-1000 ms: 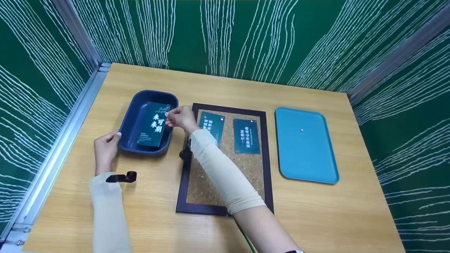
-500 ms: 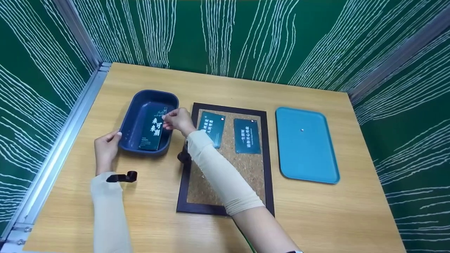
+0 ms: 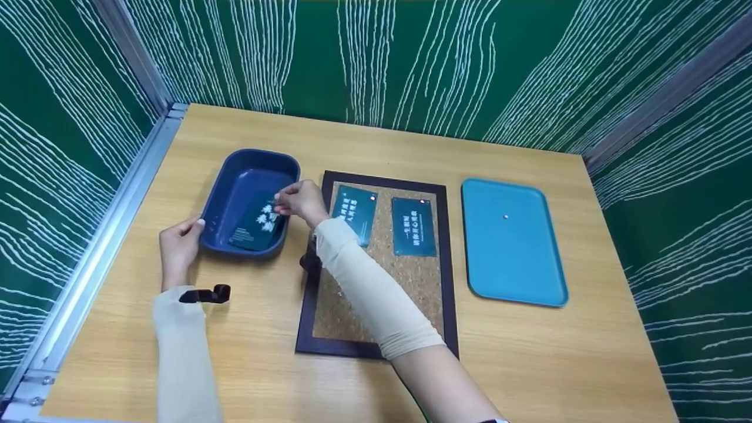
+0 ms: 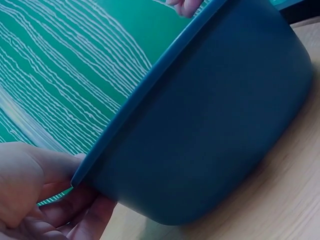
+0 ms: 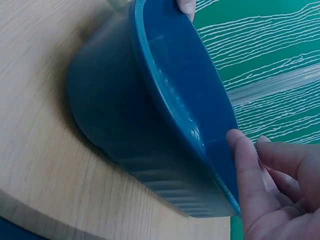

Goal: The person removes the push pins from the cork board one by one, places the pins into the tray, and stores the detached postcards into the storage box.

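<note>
A dark blue plastic basin [image 3: 218, 205] stands on the table at the left. My left hand [image 3: 181, 249] grips its near left rim, thumb over the edge; the left wrist view shows the left hand's fingers [image 4: 95, 215] against the outer wall. A dark green card [image 3: 252, 232] with white lettering lies low inside the basin, its upper right part hidden behind my right hand [image 3: 302, 201]. That hand hovers over the basin's right rim. In the right wrist view its thumb and index finger [image 5: 247, 175] are apart, with nothing visible between them.
Right of the basin lies a dark-framed cork board [image 3: 405, 305], with a left green card [image 3: 361, 214] and a right green card [image 3: 413, 226] pinned on it. Farther right is a flat blue tray [image 3: 514, 258] bearing a small pin [image 3: 506, 217]. My right forearm crosses the board.
The green card has dropped from my right hand's fingers and now lies lower in the basin. My right hand stays over the rim, and my left hand keeps its grip.
</note>
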`<state>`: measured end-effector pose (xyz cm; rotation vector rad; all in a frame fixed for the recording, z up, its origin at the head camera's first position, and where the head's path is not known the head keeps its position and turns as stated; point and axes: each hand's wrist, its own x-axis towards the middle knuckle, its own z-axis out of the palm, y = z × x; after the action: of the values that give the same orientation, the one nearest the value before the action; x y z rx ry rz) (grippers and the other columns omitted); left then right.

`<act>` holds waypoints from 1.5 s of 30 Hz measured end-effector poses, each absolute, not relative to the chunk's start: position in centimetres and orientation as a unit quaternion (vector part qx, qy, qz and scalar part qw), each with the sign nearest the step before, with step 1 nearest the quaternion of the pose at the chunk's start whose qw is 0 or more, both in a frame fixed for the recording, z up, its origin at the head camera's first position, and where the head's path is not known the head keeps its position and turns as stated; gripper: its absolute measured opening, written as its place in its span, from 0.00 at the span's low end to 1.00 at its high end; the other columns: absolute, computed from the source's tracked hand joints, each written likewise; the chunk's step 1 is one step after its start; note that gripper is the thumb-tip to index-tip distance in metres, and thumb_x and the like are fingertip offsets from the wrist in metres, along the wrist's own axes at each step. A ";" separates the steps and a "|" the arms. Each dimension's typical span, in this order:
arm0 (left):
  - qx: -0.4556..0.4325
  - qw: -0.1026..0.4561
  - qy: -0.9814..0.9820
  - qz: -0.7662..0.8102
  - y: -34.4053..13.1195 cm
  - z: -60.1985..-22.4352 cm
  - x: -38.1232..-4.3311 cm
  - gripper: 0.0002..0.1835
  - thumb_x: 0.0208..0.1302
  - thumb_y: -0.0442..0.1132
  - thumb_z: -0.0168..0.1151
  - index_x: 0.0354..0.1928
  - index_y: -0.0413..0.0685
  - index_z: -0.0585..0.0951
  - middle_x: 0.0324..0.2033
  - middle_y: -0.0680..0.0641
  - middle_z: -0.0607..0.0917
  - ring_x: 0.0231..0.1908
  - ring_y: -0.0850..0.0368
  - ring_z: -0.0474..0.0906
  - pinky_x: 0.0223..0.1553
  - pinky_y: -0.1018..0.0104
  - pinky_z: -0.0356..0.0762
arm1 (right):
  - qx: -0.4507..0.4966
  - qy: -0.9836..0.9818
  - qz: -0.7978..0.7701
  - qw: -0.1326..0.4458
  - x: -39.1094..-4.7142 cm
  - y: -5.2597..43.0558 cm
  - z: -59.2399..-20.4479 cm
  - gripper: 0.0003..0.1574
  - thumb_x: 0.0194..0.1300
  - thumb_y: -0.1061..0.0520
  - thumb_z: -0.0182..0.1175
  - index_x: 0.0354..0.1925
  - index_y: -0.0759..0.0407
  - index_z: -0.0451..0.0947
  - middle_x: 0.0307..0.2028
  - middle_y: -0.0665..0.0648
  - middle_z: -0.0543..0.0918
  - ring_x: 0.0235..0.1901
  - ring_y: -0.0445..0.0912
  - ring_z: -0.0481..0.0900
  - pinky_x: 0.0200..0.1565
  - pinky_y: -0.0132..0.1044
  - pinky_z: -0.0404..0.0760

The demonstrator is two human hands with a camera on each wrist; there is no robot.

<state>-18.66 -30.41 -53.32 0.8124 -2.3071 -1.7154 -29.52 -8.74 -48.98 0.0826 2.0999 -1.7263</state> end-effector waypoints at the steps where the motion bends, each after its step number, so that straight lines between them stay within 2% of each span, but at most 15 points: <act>1: 0.271 0.075 -0.770 -0.572 -30.4 -53.3 -18.7 0.20 0.71 0.40 0.53 0.60 0.37 0.75 0.61 0.40 0.74 0.66 0.49 0.67 0.68 0.63 0.63 | 0.027 0.754 -0.623 0.209 -29.5 -8.5 -48.9 0.07 0.63 0.65 0.61 0.37 0.69 0.83 0.32 0.65 0.88 0.21 0.42 0.83 0.29 0.30 0.84; 10: 0.284 0.070 -0.772 -0.565 -30.6 -53.1 -18.9 0.20 0.71 0.41 0.53 0.60 0.40 0.75 0.62 0.41 0.74 0.67 0.51 0.67 0.68 0.64 0.63 | 0.000 0.717 -0.664 0.210 -29.0 -5.9 -47.5 0.10 0.63 0.67 0.60 0.42 0.74 0.82 0.35 0.69 0.87 0.21 0.42 0.84 0.35 0.37 0.86; 19: 0.316 0.045 -0.754 -0.574 -30.9 -53.0 -18.3 0.22 0.72 0.43 0.50 0.64 0.43 0.71 0.65 0.44 0.70 0.69 0.54 0.62 0.70 0.64 0.59 | -0.019 0.713 -0.667 0.216 -28.0 -3.8 -46.1 0.12 0.64 0.63 0.61 0.43 0.70 0.82 0.33 0.63 0.87 0.25 0.44 0.85 0.34 0.36 0.86; 26: 0.316 0.046 -0.753 -0.575 -30.7 -53.1 -18.5 0.22 0.72 0.44 0.50 0.64 0.43 0.71 0.65 0.44 0.70 0.69 0.54 0.63 0.70 0.65 0.60 | -0.021 0.713 -0.666 0.220 -27.2 -1.2 -45.8 0.08 0.64 0.60 0.63 0.39 0.62 0.84 0.33 0.60 0.87 0.29 0.47 0.86 0.42 0.44 0.86; 34: 0.311 0.056 -0.759 -0.570 -30.2 -53.0 -18.6 0.21 0.71 0.43 0.51 0.62 0.42 0.73 0.63 0.43 0.72 0.68 0.53 0.65 0.69 0.65 0.62 | -0.034 0.708 -0.669 0.224 -26.3 2.1 -46.0 0.13 0.65 0.59 0.61 0.44 0.66 0.82 0.39 0.66 0.86 0.29 0.46 0.86 0.38 0.38 0.86; 41: 0.307 0.042 -0.774 -0.552 -30.2 -52.8 -18.5 0.22 0.72 0.45 0.50 0.63 0.43 0.72 0.64 0.44 0.71 0.68 0.53 0.64 0.69 0.65 0.61 | -0.040 0.703 -0.676 0.217 -25.4 5.3 -46.2 0.13 0.65 0.57 0.62 0.45 0.64 0.81 0.36 0.60 0.86 0.30 0.45 0.85 0.46 0.45 0.85; 45: 0.308 0.033 -0.776 -0.549 -30.1 -52.8 -18.5 0.23 0.73 0.46 0.48 0.64 0.44 0.71 0.65 0.45 0.70 0.69 0.54 0.63 0.70 0.65 0.60 | -0.037 0.706 -0.675 0.212 -25.0 7.0 -46.4 0.17 0.65 0.56 0.62 0.47 0.66 0.80 0.39 0.63 0.86 0.31 0.45 0.85 0.47 0.46 0.84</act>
<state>-18.53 -30.14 -52.79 0.9470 -2.3888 -1.6894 -24.98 7.02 -46.37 -0.1020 1.9596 -1.8752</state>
